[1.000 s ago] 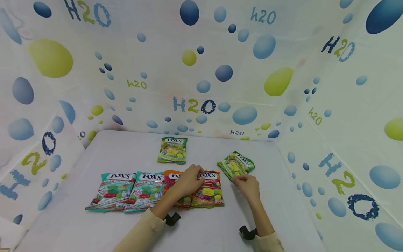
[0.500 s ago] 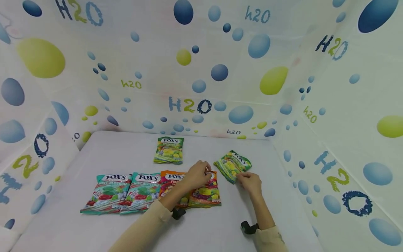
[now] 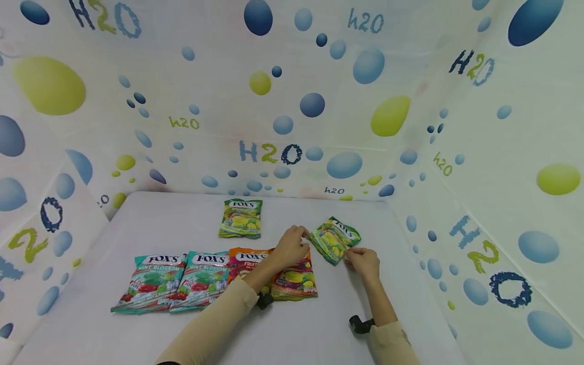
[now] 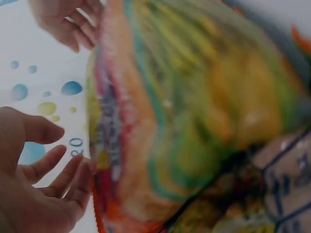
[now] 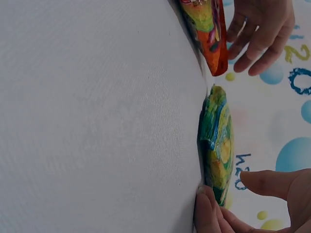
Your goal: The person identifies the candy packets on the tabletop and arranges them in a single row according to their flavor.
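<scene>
In the head view, a tilted green Fox's candy bag (image 3: 334,240) lies on the white table between both hands. My left hand (image 3: 291,248) reaches over the right-hand orange Fox's candy bag (image 3: 294,281), fingertips at the green bag's left corner. Seen from the left wrist, that hand's fingers (image 4: 63,184) are loosely bent, the thumb apart, with nothing held. My right hand (image 3: 365,262) is at the green bag's lower right edge. From the right wrist, its fingers (image 5: 206,208) touch the bag's edge while the thumb stands away from it.
Another orange bag (image 3: 242,261) lies partly under my left forearm. Two teal mint bags (image 3: 152,284) continue the row leftward, overlapping. A second green bag (image 3: 240,218) lies upright at the back of the table (image 3: 173,218). Patterned sheeting (image 3: 219,91) encloses the back and sides.
My left hand has moved right and away from me, from above the orange bags to the tilted green bag's left corner. My right hand has shifted slightly along that bag's edge. The view has turned rightward.
</scene>
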Demonstrator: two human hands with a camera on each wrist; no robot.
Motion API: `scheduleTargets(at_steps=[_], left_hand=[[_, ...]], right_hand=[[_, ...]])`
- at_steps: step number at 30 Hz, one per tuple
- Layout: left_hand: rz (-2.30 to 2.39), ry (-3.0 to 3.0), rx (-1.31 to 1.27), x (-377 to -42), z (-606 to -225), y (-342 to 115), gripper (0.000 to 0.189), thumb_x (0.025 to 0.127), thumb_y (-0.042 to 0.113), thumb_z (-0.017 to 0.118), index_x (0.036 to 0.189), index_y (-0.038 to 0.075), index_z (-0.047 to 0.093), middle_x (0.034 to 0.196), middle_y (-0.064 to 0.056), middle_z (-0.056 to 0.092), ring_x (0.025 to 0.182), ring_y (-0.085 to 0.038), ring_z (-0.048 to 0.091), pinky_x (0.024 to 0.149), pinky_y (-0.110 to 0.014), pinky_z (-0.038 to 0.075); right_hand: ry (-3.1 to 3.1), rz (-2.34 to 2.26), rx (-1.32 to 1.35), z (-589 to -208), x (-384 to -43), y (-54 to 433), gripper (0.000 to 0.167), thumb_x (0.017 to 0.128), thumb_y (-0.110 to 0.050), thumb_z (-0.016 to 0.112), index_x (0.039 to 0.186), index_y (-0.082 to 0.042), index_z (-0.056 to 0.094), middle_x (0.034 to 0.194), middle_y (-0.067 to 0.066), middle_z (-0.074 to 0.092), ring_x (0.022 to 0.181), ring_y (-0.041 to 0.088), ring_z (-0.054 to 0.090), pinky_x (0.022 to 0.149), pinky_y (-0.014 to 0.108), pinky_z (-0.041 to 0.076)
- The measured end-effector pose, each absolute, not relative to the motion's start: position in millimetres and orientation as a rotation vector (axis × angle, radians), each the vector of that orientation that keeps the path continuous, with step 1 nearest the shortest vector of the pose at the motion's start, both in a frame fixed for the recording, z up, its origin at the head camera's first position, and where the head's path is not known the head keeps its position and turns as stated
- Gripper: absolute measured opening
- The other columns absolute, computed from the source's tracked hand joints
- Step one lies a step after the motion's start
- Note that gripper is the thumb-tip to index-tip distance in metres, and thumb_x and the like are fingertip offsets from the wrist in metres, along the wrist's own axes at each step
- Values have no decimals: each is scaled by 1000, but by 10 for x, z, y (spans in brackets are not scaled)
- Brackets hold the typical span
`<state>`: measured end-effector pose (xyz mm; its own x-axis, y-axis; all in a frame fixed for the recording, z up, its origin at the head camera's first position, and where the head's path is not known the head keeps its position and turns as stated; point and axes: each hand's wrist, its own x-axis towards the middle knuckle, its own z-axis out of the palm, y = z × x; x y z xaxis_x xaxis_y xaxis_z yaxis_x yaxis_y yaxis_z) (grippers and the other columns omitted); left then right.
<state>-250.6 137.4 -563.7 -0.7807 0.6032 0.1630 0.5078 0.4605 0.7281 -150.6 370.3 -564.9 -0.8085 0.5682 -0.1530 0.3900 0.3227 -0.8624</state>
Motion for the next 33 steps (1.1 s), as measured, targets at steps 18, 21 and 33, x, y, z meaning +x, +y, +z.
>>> scheduleTargets(at_steps=[18,21,33], left_hand=[[1094,2666,997,-2580,-5715,1606,35,97,14,55,130,3,59,124,-15,58,114,-28,56,96,-43,51],[995,2644,1030,-2567,-5689,1585,38,97,15,57,133,1,58,125,-19,58,115,-32,56,97,-45,50],[768,2589,1076,-2661,-5456,1592,40,98,18,59,130,-6,56,122,-23,57,111,-34,58,98,-47,50]], right_hand=[[-2301,1586,-900,-5673,-1607,3778,35,90,-12,73,111,16,71,85,21,77,65,23,76,65,32,62],[-2294,1603,-905,-5678,-1611,3792,35,90,-12,73,111,16,71,88,21,77,65,22,76,65,31,62],[-2322,1613,-908,-5662,-1632,3797,36,92,-14,74,111,16,70,83,19,77,65,23,76,66,34,63]])
